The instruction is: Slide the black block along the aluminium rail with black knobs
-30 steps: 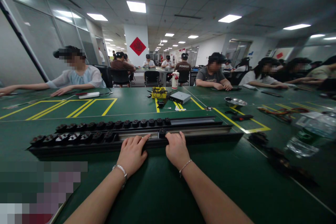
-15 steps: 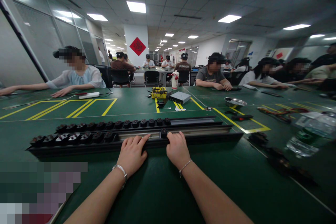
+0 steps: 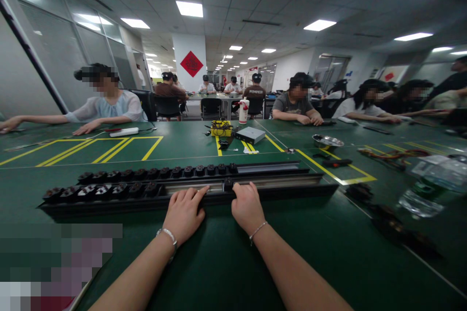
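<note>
Two long black rails lie side by side across the green table. The near rail (image 3: pixel 292 191) carries several black round modules at its left part, and one single black module (image 3: pixel 228 184) sits near its middle. My left hand (image 3: pixel 185 211) rests on the near rail's front edge, index finger stretched out, left of the single module. Just right of that module, my right hand (image 3: pixel 248 206) has curled fingers against the rail; what they grip, if anything, is hidden. The far rail (image 3: pixel 270 168) holds a row of modules on its left part.
Beyond the rails are a yellow box with cables (image 3: pixel 221 129), a grey box (image 3: pixel 250 134), a white bottle (image 3: pixel 243 111) and a metal bowl (image 3: pixel 327 141). A water bottle (image 3: pixel 423 197) and black parts lie at the right. Several people sit around.
</note>
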A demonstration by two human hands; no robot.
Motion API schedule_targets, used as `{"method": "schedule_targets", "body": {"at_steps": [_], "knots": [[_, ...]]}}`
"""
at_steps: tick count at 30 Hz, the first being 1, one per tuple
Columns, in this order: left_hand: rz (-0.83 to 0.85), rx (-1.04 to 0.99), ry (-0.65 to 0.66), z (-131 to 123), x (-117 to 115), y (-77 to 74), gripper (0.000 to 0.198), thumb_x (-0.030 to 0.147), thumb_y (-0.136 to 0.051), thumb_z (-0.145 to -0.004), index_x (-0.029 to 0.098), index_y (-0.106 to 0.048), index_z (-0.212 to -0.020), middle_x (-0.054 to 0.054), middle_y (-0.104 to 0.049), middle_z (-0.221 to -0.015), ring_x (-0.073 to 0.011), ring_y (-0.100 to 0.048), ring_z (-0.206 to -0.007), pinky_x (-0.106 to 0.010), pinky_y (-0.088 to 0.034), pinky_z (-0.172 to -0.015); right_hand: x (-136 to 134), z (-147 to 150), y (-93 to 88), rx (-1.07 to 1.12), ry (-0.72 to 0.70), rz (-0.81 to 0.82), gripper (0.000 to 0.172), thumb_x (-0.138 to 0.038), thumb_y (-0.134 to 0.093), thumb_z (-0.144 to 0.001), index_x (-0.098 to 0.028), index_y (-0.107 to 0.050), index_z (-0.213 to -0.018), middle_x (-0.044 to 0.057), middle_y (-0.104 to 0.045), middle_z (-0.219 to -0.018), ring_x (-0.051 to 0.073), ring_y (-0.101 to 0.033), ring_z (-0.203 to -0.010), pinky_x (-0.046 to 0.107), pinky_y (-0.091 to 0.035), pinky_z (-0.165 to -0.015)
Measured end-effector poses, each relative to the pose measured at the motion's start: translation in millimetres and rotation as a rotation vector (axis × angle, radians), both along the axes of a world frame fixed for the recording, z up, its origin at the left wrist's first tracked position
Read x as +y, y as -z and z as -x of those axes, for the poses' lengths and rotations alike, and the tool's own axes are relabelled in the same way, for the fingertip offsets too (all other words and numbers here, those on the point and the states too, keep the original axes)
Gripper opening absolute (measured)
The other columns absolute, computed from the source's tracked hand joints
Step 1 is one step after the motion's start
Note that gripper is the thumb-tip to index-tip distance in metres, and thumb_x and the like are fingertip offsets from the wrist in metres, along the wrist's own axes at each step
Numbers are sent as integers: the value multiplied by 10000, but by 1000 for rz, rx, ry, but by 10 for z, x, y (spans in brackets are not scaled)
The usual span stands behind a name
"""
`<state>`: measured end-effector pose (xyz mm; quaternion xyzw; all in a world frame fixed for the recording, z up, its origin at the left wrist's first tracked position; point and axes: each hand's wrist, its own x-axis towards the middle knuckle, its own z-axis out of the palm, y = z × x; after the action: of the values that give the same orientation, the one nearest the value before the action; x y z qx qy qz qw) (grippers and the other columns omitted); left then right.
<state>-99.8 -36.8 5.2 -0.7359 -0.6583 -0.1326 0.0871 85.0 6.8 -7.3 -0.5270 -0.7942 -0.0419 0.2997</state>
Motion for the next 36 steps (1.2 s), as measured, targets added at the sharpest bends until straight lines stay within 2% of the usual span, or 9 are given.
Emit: {"method": "schedule_targets", "body": {"at_steps": [36], "knots": [[8, 2, -2, 1, -1, -12, 563, 247, -441, -770, 338, -374, -1321, -22, -563, -1081, -212, -457, -1008, -366, -258, -941, 4, -3, -26, -25, 35, -1, 193, -80, -411, -708, -192, -527, -813, 27, -579, -745, 168, -498, -790, 318, -237, -989]]}}
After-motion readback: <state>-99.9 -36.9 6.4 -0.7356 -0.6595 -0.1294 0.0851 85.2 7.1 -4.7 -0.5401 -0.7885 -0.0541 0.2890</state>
